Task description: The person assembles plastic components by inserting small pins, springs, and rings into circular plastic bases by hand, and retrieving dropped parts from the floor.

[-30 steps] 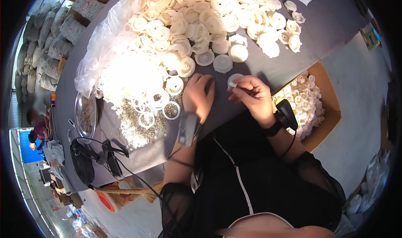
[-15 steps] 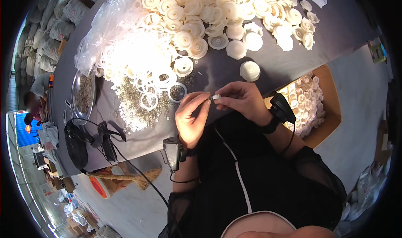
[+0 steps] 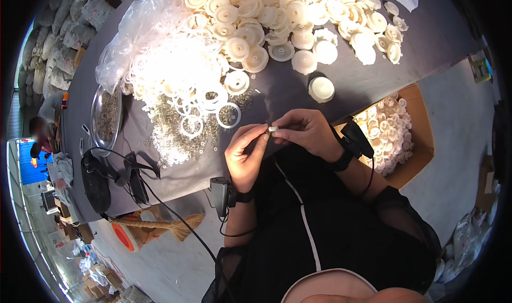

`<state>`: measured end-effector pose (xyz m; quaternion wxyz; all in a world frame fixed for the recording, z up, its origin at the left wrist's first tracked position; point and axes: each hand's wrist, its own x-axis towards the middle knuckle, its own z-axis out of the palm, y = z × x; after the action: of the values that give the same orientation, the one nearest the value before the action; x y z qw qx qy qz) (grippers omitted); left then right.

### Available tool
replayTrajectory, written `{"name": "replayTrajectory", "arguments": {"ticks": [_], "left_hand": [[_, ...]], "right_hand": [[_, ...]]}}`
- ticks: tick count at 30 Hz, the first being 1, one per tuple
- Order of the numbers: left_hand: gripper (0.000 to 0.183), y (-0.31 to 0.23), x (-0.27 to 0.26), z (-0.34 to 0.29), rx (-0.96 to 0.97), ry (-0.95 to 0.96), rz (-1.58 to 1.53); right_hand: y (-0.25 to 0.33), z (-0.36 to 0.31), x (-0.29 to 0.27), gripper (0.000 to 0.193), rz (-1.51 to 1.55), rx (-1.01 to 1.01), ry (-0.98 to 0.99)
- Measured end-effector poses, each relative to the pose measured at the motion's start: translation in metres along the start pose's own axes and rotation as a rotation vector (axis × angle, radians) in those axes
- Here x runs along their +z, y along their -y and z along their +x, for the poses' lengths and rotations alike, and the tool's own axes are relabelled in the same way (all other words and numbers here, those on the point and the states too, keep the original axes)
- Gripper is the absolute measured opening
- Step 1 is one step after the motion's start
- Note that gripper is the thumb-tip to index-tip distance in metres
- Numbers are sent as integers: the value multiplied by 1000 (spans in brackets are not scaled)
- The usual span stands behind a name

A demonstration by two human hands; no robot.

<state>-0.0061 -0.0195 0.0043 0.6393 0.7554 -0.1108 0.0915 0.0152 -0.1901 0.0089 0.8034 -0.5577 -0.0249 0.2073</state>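
Observation:
Close to the table's front edge my two hands meet fingertip to fingertip. Thumb and forefinger of my right hand [image 3: 308, 133] pinch a small white plastic part [image 3: 273, 128]. My left hand [image 3: 245, 156] is pinched closed against the other end of that part, on something small and dark that I cannot make out. Just beyond my left hand lie loose white rings [image 3: 228, 115] and a spread of tiny metal-looking pieces [image 3: 173, 137]. A single round white cap [image 3: 321, 89] sits on the table beyond my right hand.
A big heap of cream round plastic parts [image 3: 256, 15] covers the far table, beside a clear plastic bag [image 3: 125, 47]. An oval metal tray [image 3: 97, 119] and cabled black gear [image 3: 98, 183] lie left. A cardboard box [image 3: 423, 121] of white parts stands right.
Both hands have lowered slightly, and their fingertips are closer together. Less of the small white part shows between them now.

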Motion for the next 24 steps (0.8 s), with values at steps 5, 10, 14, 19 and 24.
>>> {"name": "replayTrajectory", "arguments": {"ticks": [5, 10, 14, 19, 24], "left_hand": [[23, 1, 1, -1, -87, -48, -50], [22, -2, 0, 27, 99, 4, 308], [23, 12, 3, 71, 221, -124, 985], [10, 28, 7, 92, 249, -66, 1104], [11, 11, 10, 68, 324, -224, 688]], "right_hand": [[1, 0, 3, 17, 27, -11, 16], [-1, 3, -8, 14, 62, 10, -20], [-9, 5, -16, 17, 218, -1, -24], [-11, 6, -20, 17, 321, 8, -14], [-15, 9, -23, 16, 401, -57, -70]]}}
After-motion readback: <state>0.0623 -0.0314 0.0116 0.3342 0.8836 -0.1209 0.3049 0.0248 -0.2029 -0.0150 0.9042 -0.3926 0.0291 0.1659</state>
